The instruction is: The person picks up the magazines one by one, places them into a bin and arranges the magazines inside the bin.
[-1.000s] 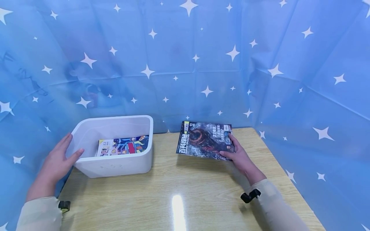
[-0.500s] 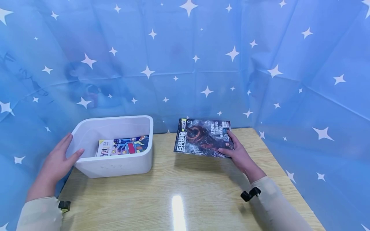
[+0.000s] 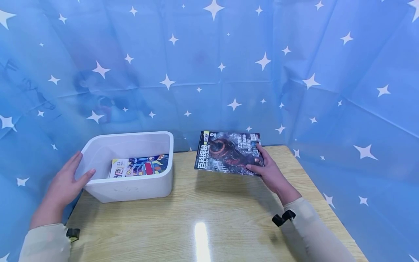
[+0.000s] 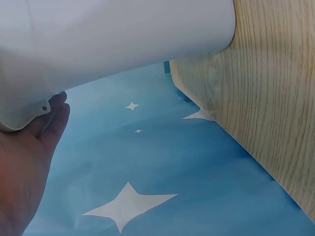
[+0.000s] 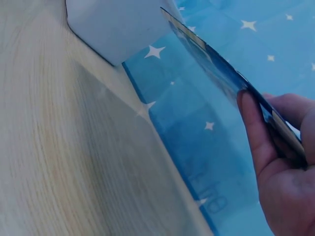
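My right hand (image 3: 273,176) pinches a magazine (image 3: 226,151) by its right edge, thumb on the cover and fingers beneath. The dark cover shows a machine and white Chinese lettering. In the right wrist view the magazine (image 5: 216,59) is seen edge-on, raised over the table with its shadow below. My left hand (image 3: 65,182) holds the left corner of a white plastic bin (image 3: 131,189), thumb over the rim. The left wrist view shows fingers of the left hand (image 4: 29,162) behind the rim of the bin (image 4: 128,34). A colourful magazine (image 3: 140,166) lies inside the bin.
The bin stands at the back left of a wooden table (image 3: 196,207), which has a bright glare spot near its front. A blue curtain with white stars (image 3: 196,58) hangs behind the table and along its sides. The table's right edge lies beyond my right arm.
My right hand has raised the magazine slightly and shifted it a little to the left. The left hand and the bin have stayed in place.
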Demonstrator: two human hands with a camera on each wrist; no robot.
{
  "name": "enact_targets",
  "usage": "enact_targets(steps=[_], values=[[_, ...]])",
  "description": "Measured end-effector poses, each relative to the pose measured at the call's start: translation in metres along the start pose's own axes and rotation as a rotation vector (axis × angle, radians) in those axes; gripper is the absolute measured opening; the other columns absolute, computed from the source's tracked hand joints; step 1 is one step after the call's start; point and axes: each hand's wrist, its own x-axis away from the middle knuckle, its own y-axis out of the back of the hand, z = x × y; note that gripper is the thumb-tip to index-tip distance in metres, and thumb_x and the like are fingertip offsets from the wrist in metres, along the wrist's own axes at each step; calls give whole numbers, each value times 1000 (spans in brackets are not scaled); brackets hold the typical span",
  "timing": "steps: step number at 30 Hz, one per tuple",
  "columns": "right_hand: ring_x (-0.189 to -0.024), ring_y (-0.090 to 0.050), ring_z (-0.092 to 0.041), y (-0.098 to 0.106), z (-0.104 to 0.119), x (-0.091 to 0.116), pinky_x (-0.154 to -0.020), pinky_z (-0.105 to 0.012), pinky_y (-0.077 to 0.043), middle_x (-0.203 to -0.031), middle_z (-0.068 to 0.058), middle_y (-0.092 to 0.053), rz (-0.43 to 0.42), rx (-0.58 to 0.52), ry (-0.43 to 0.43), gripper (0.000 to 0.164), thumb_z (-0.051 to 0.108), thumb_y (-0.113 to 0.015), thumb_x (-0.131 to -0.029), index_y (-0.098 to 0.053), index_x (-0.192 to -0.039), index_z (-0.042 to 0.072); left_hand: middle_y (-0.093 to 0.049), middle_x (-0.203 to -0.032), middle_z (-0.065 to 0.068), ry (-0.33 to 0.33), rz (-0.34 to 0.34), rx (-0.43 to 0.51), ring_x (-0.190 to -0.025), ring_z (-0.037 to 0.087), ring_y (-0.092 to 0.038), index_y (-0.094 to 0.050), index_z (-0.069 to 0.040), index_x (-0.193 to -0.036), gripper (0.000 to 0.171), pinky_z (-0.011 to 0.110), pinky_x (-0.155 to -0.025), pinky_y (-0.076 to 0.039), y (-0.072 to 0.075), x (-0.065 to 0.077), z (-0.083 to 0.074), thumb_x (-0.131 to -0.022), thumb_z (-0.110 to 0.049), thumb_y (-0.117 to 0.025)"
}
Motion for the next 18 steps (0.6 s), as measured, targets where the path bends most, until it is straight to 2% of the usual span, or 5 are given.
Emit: enact_targets(steps=[8, 15, 18], values=[[-155, -44, -38, -4, 12, 0, -107, -22, -55, -185, -10, -4, 23, 1, 32, 106, 8, -77, -105, -8, -179, 38, -8, -181, 30, 6, 1, -1, -161, 63, -12, -13, 2, -175, 89, 87, -120, -16, 0, 0, 0, -114, -45, -57], [-142, -58, -22, -11, 24, -2, -106, -27, -58, -185, -10, -9, 55, -70, 61, 105, 2, -75, -105, -9, -180, 35, -8, -181, 30, 15, 4, -2, -161, 64, -11, -12, 2, -175, 89, 89, -119, -16, 0, 0, -1, -114, -46, -57], [-140, -59, -21, -14, 28, -4, -106, -28, -58, -185, -9, -8, 61, -80, 71, 105, 1, -75, -105, -10, -180, 35, -7, -181, 30, 21, 7, -3, -161, 64, -11, -12, 1, -175, 90, 89, -118, -16, 0, 0, 0, -114, -47, -57]])
